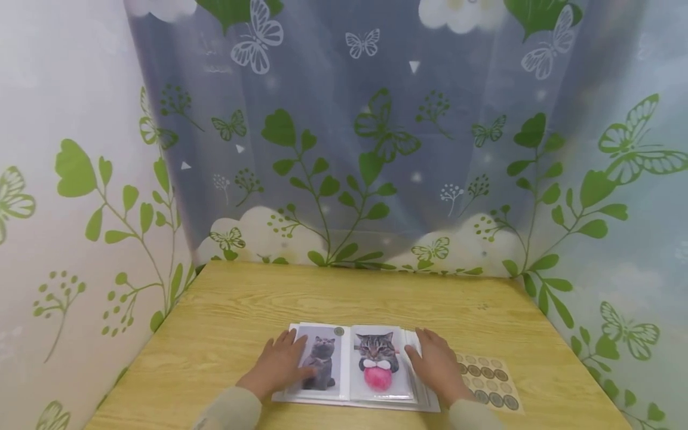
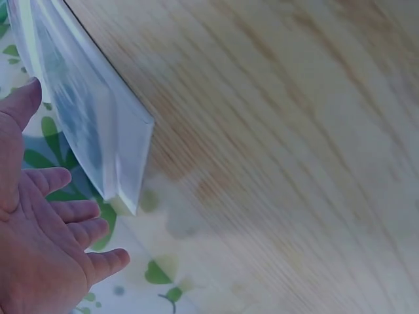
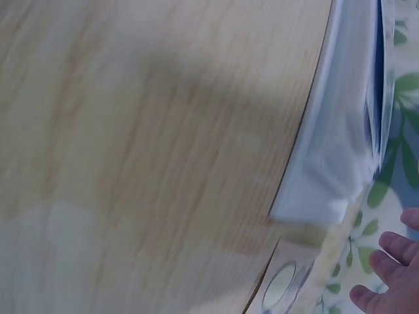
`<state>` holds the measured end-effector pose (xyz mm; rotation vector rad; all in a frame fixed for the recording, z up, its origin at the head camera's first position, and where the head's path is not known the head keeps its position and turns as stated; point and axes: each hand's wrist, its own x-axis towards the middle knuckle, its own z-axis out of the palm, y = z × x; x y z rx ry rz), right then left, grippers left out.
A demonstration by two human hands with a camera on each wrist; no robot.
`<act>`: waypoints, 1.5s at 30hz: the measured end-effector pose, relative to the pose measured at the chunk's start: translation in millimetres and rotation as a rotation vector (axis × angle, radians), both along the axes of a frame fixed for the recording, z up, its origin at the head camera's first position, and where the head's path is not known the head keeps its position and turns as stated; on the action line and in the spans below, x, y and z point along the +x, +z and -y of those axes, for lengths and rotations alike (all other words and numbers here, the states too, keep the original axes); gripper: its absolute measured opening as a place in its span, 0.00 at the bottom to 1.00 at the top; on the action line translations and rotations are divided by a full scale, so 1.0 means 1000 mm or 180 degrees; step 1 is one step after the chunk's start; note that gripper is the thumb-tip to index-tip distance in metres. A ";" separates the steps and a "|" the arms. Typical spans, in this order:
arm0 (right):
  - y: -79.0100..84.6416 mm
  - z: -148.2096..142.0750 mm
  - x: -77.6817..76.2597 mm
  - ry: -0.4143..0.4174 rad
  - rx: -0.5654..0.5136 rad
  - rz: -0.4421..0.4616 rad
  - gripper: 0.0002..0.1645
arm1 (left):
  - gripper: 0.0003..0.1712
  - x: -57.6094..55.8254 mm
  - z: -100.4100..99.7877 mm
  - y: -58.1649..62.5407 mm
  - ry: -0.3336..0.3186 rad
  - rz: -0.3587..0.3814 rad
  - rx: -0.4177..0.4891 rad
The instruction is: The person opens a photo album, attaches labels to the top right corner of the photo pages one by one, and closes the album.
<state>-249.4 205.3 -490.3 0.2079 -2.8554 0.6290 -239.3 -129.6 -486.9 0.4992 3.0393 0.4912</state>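
As left hand (image 1: 279,362), nine o'clock, and right hand (image 1: 438,362), three, spread fingers over the open white photo album (image 1: 346,365), one round grey sticker (image 1: 338,331) sits on the grey-cat photo (image 1: 323,357); tabby-cat photo (image 1: 376,351), none!

And the count is on: two bare hands, a left (image 1: 276,365) and a right (image 1: 436,365), coming out of two pale beige fabric sleeves (image 1: 232,409)! One open white photo album (image 1: 346,373), two pictures facing up, and that's two cats: one plain grey cat (image 1: 322,352), one striped tabby cat (image 1: 376,346) with one fluffy pink ball (image 1: 378,378). One small round grey-brown sticker (image 1: 338,331) sits on the left page! One flat beige sheet of round coin-like stickers (image 1: 507,382) shows four rows, some hidden, so no full total. All on one yellow wood-grain table (image 1: 349,292)!
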 end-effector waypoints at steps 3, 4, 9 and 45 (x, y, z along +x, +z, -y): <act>0.002 -0.009 0.004 -0.0078 0.0018 0.0027 0.31 | 0.47 -0.001 -0.003 0.000 -0.0042 -0.0051 0.0038; 0.002 -0.012 0.006 -0.0088 0.0021 0.0023 0.31 | 0.47 -0.001 -0.004 0.000 -0.0057 -0.0067 0.0044; 0.003 -0.025 0.014 -0.0178 -0.0027 0.0096 0.31 | 0.45 -0.004 -0.009 -0.001 -0.0134 -0.0148 0.0078; 0.002 -0.111 0.046 -0.0875 -0.0080 0.0578 0.38 | 0.33 -0.001 -0.141 0.009 -0.0644 -0.0683 -0.0083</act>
